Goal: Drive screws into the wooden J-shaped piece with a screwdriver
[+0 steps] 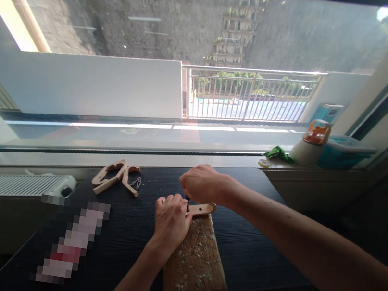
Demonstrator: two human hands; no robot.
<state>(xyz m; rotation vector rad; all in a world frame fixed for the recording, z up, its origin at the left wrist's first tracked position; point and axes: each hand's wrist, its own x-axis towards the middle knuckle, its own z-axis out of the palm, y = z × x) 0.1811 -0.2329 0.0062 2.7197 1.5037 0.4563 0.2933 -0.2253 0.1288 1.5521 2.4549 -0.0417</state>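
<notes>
A pale wooden bracket (206, 209) with a rounded end and a dark hole lies across the far end of a worn, scratched wooden board (198, 263). My left hand (171, 220) grips the bracket and presses it on the board, its fingers curled over the near part. Above it, my right hand (205, 183) is closed in a fist around a screwdriver (188, 206). Only its dark shaft shows, pointing down at the bracket beside my left hand; the handle is hidden in my fist. The tip cannot be made out.
Other curved wooden brackets (109, 176) lie at the table's back left, beside several small screws (136, 183). A blurred-out flat item (73, 242) is at the left. On the windowsill stand a spray bottle (308, 145), a green cloth (278, 153) and a teal box (346, 152).
</notes>
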